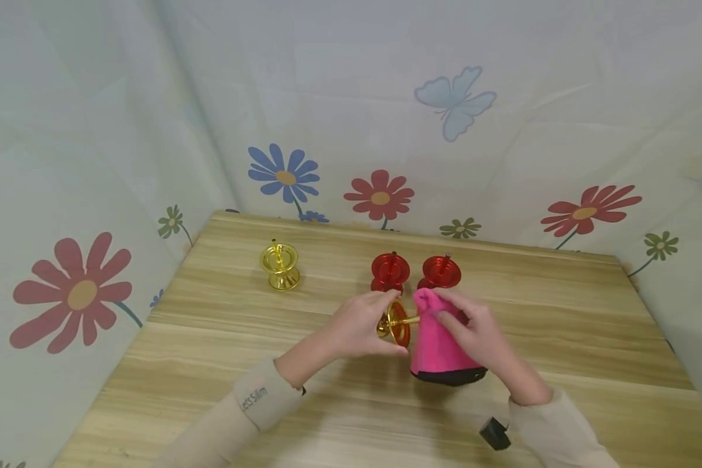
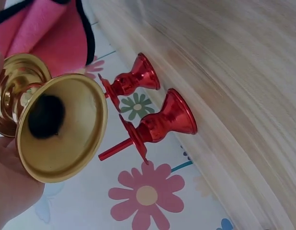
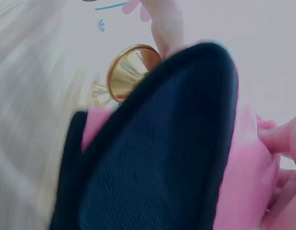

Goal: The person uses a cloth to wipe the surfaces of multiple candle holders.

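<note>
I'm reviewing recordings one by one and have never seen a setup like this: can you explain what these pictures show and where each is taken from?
There is no machine here, just a person's two bare hands. The widest picture comes from a camera on the head, looking forward and down. The other two come from cameras on the left and right wrists, so their scenes look tilted.

On the wooden table stand two red stands and one upright gold stand, each with a thin stem on top. The left hand holds a second gold stand tipped sideways. The right hand grips a pink cloth with dark edging.
</note>
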### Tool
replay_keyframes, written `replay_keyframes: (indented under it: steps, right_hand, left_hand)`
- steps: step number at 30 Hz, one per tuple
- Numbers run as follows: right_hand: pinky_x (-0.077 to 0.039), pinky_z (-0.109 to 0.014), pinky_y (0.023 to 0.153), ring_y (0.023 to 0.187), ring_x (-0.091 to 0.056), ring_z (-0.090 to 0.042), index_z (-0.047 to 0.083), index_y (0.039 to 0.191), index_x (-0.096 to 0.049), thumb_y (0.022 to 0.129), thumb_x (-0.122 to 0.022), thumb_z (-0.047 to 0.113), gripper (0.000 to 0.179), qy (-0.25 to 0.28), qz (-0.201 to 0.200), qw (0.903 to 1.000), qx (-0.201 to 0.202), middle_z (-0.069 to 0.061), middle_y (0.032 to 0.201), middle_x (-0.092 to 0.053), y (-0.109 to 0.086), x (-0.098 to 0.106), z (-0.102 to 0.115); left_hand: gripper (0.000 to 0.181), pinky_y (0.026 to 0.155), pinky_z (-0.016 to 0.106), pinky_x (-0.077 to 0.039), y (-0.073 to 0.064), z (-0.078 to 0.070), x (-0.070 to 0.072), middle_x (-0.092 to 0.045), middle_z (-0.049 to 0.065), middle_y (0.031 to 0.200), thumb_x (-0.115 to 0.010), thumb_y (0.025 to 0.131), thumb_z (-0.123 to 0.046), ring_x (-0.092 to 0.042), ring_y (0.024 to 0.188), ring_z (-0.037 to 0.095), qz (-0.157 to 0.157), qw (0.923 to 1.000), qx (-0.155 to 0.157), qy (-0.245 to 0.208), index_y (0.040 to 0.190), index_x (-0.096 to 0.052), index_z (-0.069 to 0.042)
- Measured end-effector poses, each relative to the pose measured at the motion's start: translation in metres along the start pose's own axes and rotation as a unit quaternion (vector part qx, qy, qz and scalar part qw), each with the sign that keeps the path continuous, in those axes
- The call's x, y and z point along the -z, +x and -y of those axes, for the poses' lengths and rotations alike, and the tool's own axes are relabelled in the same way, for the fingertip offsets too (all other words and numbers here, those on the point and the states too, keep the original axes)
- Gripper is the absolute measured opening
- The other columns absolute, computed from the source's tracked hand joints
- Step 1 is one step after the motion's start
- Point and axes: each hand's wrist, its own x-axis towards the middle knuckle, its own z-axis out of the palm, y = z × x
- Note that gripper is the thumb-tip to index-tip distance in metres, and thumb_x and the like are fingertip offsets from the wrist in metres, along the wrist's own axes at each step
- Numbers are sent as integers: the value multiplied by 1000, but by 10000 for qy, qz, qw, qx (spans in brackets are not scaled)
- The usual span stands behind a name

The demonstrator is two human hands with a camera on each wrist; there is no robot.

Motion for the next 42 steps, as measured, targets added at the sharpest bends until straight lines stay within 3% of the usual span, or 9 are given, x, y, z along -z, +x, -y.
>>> replay_keyframes:
  steps: [4, 7, 9, 12, 19, 25, 30, 37, 42]
  right_hand:
    - [-49, -13, 69, 84, -59, -11, -1, 103, -62, 70, -65, -10, 34, -671, -177, 9951, 703, -12, 95, -64, 7, 2, 7]
    - [-51, -24, 71, 85, -58, -19, 3, 104, -64, 82, -61, 11, 24, -1355, 82, 9837, 1177, -9, 96, -63, 10, 0, 11]
    - [-51, -32, 71, 86, -58, -21, 5, 105, -64, 87, -54, 25, 29, -1680, 295, 9755, 1386, -9, 96, -62, 9, -3, 12]
    - [-50, -37, 74, 90, -57, -23, 7, 108, -63, 90, -45, 34, 37, -1959, 531, 9681, 1472, -10, 99, -62, 7, -6, 12]
    - [-44, -44, 84, 101, -52, -26, 12, 106, -66, 91, -42, 39, 39, -2249, 838, 9584, 1547, -10, 106, -59, 2, -8, 7]
    - [-43, -43, 86, 101, -52, -26, 16, 98, -69, 82, -60, 35, 26, -2053, 895, 9593, 1722, -10, 106, -59, 2, -7, 5]
    - [-47, -41, 82, 100, -53, -26, 18, 95, -70, 77, -67, 29, 21, -2113, 954, 9526, 1970, -10, 105, -60, 0, -8, 3]
    - [-49, -36, 74, 87, -55, -24, 20, 98, -69, 74, -70, 20, 24, -2773, 1008, 9314, 2130, -10, 95, -61, -1, -15, 1]
    - [-43, -30, 61, 73, -51, -19, 20, 96, -68, 66, -74, 17, 31, -3039, 981, 9292, 1860, -7, 84, -60, -2, -20, 3]
  left_hand:
    - [88, 86, 30, -48, 1, -2, 0, -56, 4, 117, -68, 63, -59, -52, 110, 16, -4, 9999, -33, 98, 128, -40, -7]
    - [86, 86, 30, -48, 2, -2, -1, -56, 4, 117, -68, 63, -59, -52, 110, 16, -128, 9999, -60, 50, 127, -41, -8]
    - [84, 86, 29, -48, 2, -2, -1, -57, 4, 116, -69, 62, -58, -52, 109, 16, -228, 9997, -81, 21, 124, -43, -8]
    - [85, 86, 30, -48, 1, -2, -2, -56, 5, 118, -69, 62, -58, -52, 109, 16, -300, 9995, -56, 59, 124, -45, -6]
    - [86, 84, 31, -48, -1, 2, -1, -57, 6, 118, -72, 60, -56, -53, 107, 17, -229, 9997, 80, -89, 125, -45, -6]
    - [87, 85, 32, -48, -4, 4, 1, -56, 7, 119, -72, 60, -56, -53, 108, 16, -191, 9997, 20, -120, 126, -45, -6]
    - [87, 86, 30, -47, -5, 5, 3, -56, 6, 119, -71, 60, -57, -53, 108, 15, -119, 9999, -47, -21, 126, -45, -6]
    - [85, 87, 31, -47, -5, 3, 3, -57, 4, 118, -72, 60, -55, -53, 107, 15, -37, 10000, -39, -41, 125, -46, -7]
    - [86, 90, 33, -46, -6, 1, 1, -54, 4, 123, -71, 62, -55, -50, 112, 16, 144, 9999, 29, -29, 128, -43, -8]
